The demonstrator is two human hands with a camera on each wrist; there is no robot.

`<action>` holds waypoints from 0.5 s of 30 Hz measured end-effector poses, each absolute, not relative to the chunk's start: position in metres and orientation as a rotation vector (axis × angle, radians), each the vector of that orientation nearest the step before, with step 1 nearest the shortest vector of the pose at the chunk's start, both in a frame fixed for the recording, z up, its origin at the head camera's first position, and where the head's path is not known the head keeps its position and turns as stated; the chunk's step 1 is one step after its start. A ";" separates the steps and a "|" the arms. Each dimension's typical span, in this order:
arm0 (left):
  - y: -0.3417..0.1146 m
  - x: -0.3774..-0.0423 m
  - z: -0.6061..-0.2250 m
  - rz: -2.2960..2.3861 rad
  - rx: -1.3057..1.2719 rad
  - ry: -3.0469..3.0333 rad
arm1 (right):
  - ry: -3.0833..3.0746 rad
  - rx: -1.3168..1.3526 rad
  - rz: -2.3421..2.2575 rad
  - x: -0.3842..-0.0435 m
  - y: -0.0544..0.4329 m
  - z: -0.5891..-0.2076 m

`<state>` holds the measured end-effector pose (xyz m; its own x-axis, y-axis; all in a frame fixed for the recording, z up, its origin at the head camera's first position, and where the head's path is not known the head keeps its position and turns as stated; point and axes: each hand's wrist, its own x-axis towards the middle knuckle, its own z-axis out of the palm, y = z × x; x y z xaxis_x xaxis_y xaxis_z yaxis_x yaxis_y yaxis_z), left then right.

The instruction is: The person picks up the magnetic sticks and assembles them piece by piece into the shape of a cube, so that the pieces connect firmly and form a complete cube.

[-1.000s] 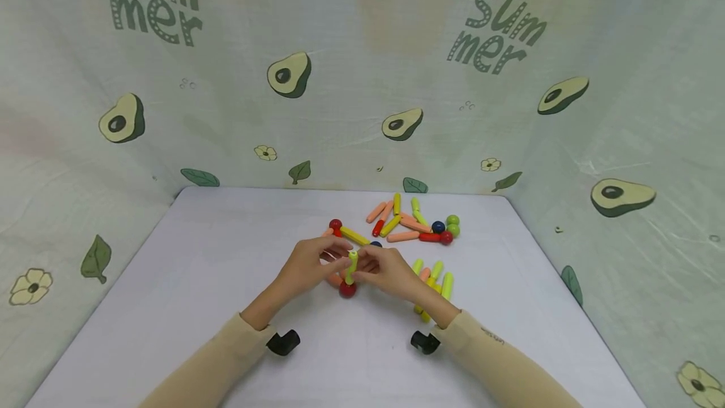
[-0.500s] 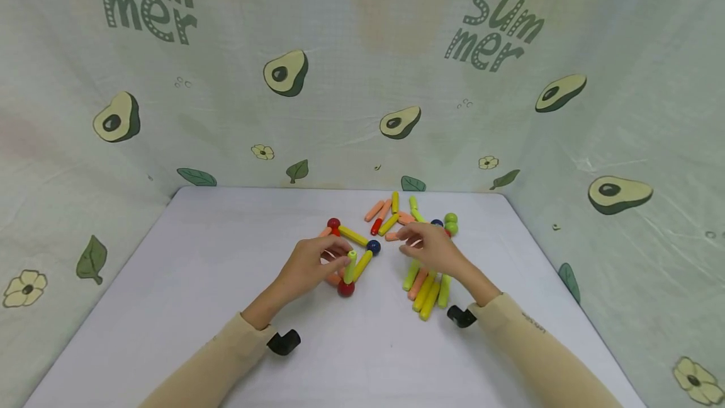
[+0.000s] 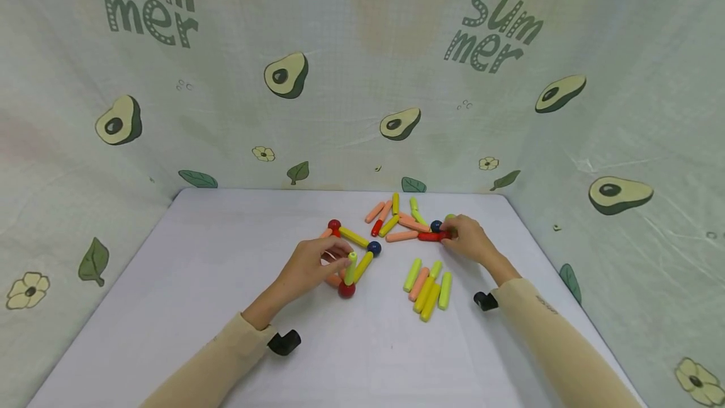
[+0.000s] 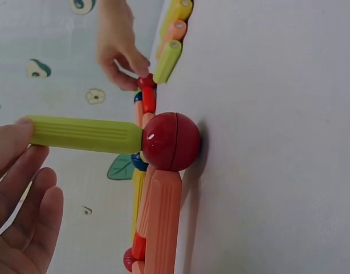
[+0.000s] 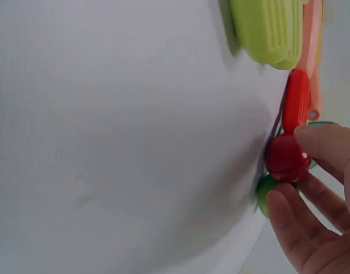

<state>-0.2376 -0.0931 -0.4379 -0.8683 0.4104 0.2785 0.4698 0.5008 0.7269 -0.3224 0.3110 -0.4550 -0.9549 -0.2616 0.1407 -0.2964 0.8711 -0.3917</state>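
Observation:
My left hand (image 3: pixel 313 264) pinches the upper end of a yellow-green magnetic rod (image 4: pixel 86 134), which stands upright on a red ball (image 4: pixel 170 141). That ball rests on the table and joins a frame of rods, with a salmon rod (image 4: pixel 165 220) and a yellow rod (image 3: pixel 364 266) leading off it. A blue ball (image 3: pixel 374 248) sits at the frame's right corner, another red ball (image 3: pixel 334 224) at its far corner. Off to the right, my right hand (image 3: pixel 471 241) has thumb and fingers around a red ball (image 5: pixel 288 157) at the end of a red rod (image 5: pixel 296 100). A green ball (image 5: pixel 267 194) is partly hidden behind its fingers.
Several loose rods (image 3: pixel 421 291) in yellow, salmon and yellow-green lie in front of my right hand. Farther back are more rods (image 3: pixel 389 225) and a dark blue ball (image 3: pixel 436 226). A printed curtain (image 3: pixel 351 80) rises behind the white table (image 3: pixel 226 232).
My right hand has left the upright rod and moved right and back to the red ball beside the green ones. The left hand stays at the rod.

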 end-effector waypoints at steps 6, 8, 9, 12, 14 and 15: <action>-0.094 -0.238 -0.437 -1.330 -0.793 -2.661 | -2.990 0.411 0.580 -0.325 0.309 -0.464; -0.094 -0.238 -0.437 -1.326 -0.801 -2.662 | -3.007 0.413 0.559 -0.324 0.308 -0.465; -0.094 -0.238 -0.437 -1.324 -0.804 -2.662 | -3.014 0.410 0.555 -0.323 0.307 -0.466; -0.094 -0.237 -0.437 -1.319 -0.810 -2.661 | -3.013 0.433 0.531 -0.321 0.306 -0.466; -0.094 -0.237 -0.436 -1.315 -0.811 -2.661 | -3.005 0.438 0.517 -0.320 0.305 -0.466; -0.094 -0.237 -0.436 -1.315 -0.811 -2.662 | -3.000 0.441 0.514 -0.320 0.304 -0.466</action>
